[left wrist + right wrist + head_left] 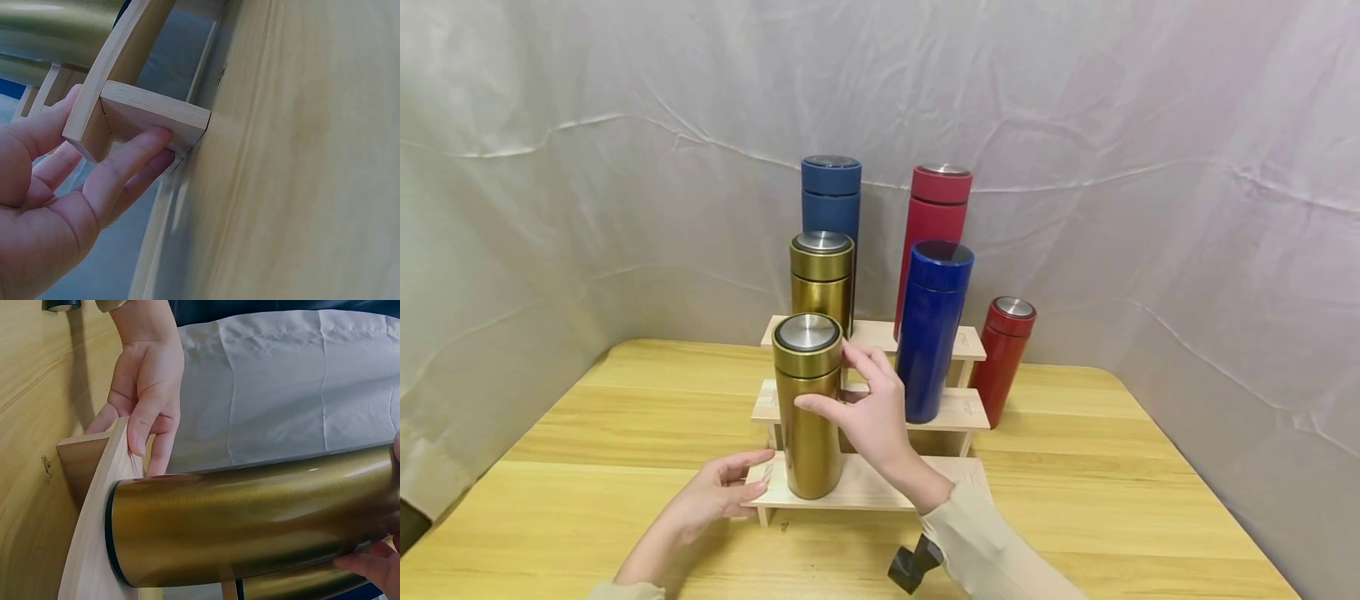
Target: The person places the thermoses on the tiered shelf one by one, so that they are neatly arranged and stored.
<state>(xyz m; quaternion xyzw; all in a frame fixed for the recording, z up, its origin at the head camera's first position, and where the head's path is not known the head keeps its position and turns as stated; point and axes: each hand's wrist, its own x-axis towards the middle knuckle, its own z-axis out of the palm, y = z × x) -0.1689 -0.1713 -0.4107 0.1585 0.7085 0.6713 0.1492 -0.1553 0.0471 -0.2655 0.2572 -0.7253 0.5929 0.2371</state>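
Note:
A gold thermos flask (808,433) with a steel-topped lid stands upright on the lowest step of a three-tier wooden display stand (887,485), near its left end. My right hand (874,412) grips the flask's upper body from the right, thumb on the near side; some of its fingers are hidden behind. In the right wrist view only part of that hand (375,570) shows at the edge. With my left hand (62,206) I hold the left end of the bottom step, the thumb over the board and fingers against its leg.
Behind, a second gold flask (822,287) and a glossy blue flask (934,342) stand on the middle step. A matte blue flask (831,196) and a pinkish-red flask (936,221) occupy the top step. On the table right of the stand is a smaller red flask (1003,358).

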